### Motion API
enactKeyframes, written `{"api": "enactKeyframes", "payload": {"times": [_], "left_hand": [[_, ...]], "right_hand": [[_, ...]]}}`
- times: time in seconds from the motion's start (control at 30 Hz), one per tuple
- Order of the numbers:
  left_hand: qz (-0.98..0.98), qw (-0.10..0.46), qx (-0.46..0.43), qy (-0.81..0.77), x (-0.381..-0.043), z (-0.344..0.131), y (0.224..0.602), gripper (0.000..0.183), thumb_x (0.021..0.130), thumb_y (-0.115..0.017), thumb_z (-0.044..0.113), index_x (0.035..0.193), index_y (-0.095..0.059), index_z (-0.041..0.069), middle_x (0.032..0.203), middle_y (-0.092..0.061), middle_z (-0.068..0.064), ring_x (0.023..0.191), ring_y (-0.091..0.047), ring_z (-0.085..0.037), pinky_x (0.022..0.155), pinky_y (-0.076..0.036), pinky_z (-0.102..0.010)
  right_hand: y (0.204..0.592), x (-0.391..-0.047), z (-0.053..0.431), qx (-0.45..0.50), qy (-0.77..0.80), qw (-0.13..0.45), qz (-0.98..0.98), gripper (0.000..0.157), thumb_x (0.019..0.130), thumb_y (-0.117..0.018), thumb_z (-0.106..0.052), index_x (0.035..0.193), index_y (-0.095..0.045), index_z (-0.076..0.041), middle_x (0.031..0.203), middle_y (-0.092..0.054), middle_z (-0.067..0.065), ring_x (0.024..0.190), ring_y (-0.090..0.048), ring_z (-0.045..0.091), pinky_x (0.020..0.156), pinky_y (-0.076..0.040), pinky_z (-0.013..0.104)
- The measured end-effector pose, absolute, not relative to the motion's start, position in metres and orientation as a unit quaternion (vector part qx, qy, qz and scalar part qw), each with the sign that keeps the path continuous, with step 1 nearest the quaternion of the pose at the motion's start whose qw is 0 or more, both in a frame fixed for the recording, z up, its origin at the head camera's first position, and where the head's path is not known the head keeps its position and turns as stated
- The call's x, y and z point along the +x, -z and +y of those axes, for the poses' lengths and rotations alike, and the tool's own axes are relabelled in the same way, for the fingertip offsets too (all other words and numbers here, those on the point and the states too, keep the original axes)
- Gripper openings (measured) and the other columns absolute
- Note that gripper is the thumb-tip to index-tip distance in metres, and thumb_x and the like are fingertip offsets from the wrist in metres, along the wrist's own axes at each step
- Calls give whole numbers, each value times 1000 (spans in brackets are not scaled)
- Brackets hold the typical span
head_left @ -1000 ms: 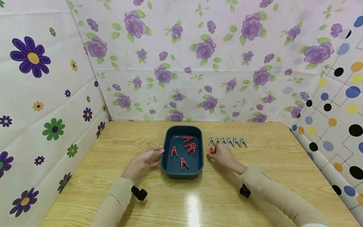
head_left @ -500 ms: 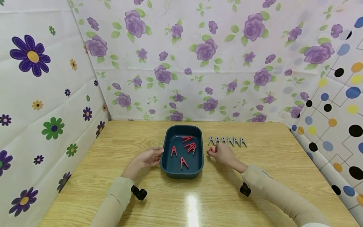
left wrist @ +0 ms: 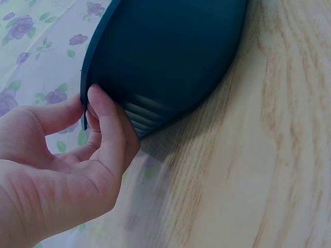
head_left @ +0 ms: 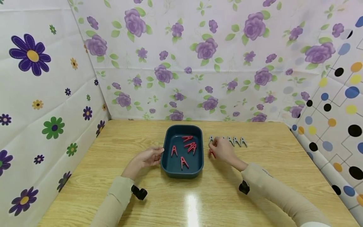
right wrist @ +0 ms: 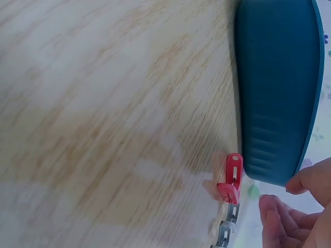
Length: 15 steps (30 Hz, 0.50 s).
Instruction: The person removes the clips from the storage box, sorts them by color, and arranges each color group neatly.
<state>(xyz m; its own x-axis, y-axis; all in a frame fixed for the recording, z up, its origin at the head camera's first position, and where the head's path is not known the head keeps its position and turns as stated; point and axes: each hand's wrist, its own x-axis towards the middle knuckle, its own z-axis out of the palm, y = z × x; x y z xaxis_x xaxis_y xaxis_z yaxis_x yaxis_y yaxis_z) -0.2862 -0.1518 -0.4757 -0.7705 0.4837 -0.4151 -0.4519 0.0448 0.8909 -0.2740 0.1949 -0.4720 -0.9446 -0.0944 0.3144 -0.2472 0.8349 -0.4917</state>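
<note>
My left hand (head_left: 146,158) pinches the left rim of a dark blue plastic bin (head_left: 182,175), thumb outside and fingers under the edge, as the left wrist view (left wrist: 85,67) shows. Several red clothespins (head_left: 182,163) lie scattered on the bin's floor. Just right of the bin, a single red clothespin (right wrist: 234,173) rests on the table. Over it is my right hand (head_left: 225,153), which hides part of it in the head view. Seen from the right wrist, the thumb and fingers stand apart, holding nothing, with the red clothespin below them.
Several grey clothespins (head_left: 243,142) form a row behind my right hand, which covers some of them. The wooden table (head_left: 158,201) ends at a flowered cloth backdrop (head_left: 181,78), with patterned cloths on both sides.
The right hand has let go of the red clothespin, leaving it on the table below the grey row, and has risen slightly away. The left hand and bin stay put.
</note>
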Motion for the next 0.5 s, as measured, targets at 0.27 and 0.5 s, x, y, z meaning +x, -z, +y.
{"api": "enactKeyframes", "payload": {"times": [0.27,0.5], "left_hand": [[643,334,7,-690,-287,-150,475,46,103,-45,17,142,-34,-7,92,-64,3,80,-60,-6,72,-52,-20],[643,336,3,-689,-287,-149,474,43,103,-45,16,140,-36,-6,91,-64,3,79,-59,-7,71,-51,-20]], "right_hand": [[468,-278,188,125,-317,173,-924,9,89,-64,-15,84,-66,-8,64,-66,1,44,-50,5,43,-41,23],[471,-280,184,153,-327,199,-911,6,89,-65,-15,86,-67,-10,68,-67,-1,54,-58,3,54,-52,25]]}}
